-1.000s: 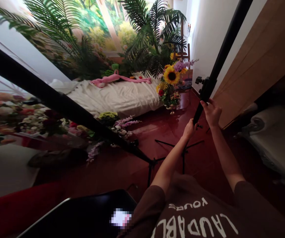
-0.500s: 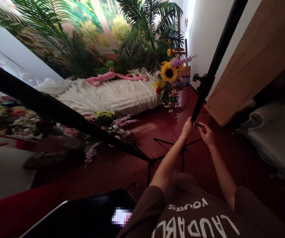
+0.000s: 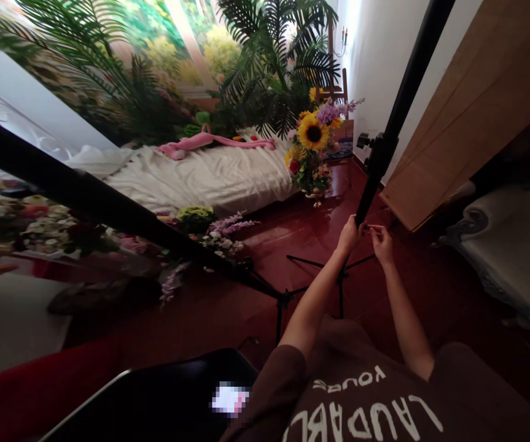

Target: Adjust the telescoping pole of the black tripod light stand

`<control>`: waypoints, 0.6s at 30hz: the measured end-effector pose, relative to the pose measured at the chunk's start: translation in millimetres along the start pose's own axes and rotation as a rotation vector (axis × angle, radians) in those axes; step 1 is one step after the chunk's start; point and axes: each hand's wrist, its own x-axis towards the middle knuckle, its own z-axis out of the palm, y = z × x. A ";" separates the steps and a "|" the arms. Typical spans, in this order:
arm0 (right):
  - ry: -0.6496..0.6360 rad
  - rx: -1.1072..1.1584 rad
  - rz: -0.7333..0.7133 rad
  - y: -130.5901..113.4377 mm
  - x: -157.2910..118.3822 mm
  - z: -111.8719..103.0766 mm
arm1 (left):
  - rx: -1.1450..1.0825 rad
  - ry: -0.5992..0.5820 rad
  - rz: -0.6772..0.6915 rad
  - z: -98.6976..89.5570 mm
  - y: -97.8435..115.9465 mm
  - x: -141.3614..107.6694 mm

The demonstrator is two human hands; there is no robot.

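A black stand pole (image 3: 387,132) slants down from the top right to a tripod base with thin black legs (image 3: 341,276) on the red floor. My left hand (image 3: 349,234) is wrapped round the lower part of this pole. Just right of it, my right hand (image 3: 381,239) has its thumb and fingers pinched together beside the pole, at a small dark part too small to make out. A black knob (image 3: 365,142) sticks out from the pole's collar, well above both hands.
A second black pole (image 3: 108,205) crosses the left side to its own tripod base. Behind lie a white-draped platform (image 3: 214,178) with a pink plush toy (image 3: 191,144), sunflowers (image 3: 313,131) and palms. A brown board (image 3: 458,135) leans right. A black screen (image 3: 163,399) is at lower left.
My right hand's fingers have drawn closer together and turned slightly beside the pole. My left hand keeps its hold on the pole. The view has shifted slightly.
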 end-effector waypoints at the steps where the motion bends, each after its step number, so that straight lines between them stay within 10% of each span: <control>1: -0.004 -0.003 0.031 -1.7 2.7 -1.0 | -0.003 0.003 -0.002 0.5 -0.2 0.0; 18: 0.032 0.340 0.723 -23.8 34.7 8.6 | -0.005 -0.001 -0.014 -3.6 6.5 -2.2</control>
